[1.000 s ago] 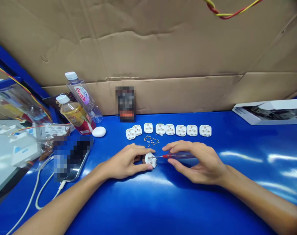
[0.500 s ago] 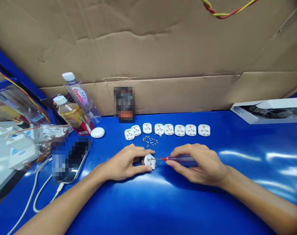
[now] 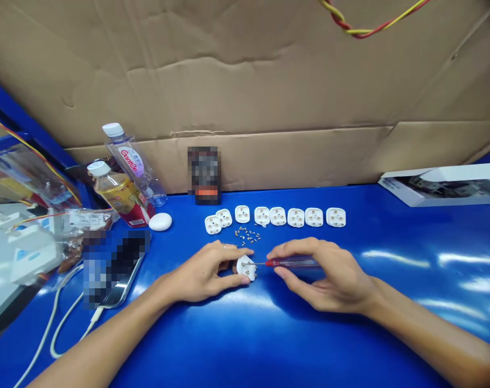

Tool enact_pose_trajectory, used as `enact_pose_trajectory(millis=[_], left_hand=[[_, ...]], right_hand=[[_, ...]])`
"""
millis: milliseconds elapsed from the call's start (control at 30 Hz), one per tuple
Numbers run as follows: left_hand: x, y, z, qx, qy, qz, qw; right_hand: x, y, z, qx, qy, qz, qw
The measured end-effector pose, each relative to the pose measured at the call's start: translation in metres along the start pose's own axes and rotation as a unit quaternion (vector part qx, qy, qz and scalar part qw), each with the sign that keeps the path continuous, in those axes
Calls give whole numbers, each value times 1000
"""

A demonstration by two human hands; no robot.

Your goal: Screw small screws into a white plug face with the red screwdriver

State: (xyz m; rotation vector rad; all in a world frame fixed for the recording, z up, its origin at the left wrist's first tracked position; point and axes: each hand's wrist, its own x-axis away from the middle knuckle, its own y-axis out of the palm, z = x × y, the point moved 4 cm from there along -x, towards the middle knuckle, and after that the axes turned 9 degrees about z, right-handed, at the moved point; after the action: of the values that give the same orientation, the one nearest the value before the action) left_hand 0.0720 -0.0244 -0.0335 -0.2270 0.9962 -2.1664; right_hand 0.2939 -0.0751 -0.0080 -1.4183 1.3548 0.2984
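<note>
My left hand is closed on a white plastic plug part with metal fittings, gripping its edges between thumb and fingers just above the blue table. From the right, my right hand holds a screwdriver with a red-collared, see-through handle. Its thin shaft lies level and the tip meets a metal fitting on the plug part. Beyond my hands lie small brass-coloured screws in a loose scatter. Behind them several similar white plug parts stand in a row.
At the left are two bottles, a white oval object, a partly blurred phone with a white cable, and plastic bags. An open white box sits at the back right. Cardboard rises behind the table.
My right hand's thumb and fingers have shifted slightly left along the screwdriver, and its handle looks turned. The tip stays on the plug part. My left hand keeps its grip.
</note>
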Motion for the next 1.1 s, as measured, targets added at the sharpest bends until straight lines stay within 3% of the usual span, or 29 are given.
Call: enact_pose_trajectory(millis=[167, 400, 500, 700, 933, 1100], left_hand=[[0, 0, 0, -9, 2, -2, 1000], [-1, 0, -1, -6, 2, 4, 1000], [-1, 0, 0, -4, 3, -2, 1000], [-2, 1, -2, 7, -7, -6, 1000], [-2, 3, -4, -11, 10, -24, 1000], [-2, 3, 0, -6, 18, -25, 1000]], right_hand=[[-3, -2, 0, 29, -15, 2, 999], [-4, 2, -1, -38, -13, 2, 999], [-4, 3, 0, -30, 8, 6, 1000], [-6, 4, 2, -112, 39, -22, 993], [-4, 5, 5, -71, 74, 13, 995], [-9, 0, 2, -115, 20, -42, 992]])
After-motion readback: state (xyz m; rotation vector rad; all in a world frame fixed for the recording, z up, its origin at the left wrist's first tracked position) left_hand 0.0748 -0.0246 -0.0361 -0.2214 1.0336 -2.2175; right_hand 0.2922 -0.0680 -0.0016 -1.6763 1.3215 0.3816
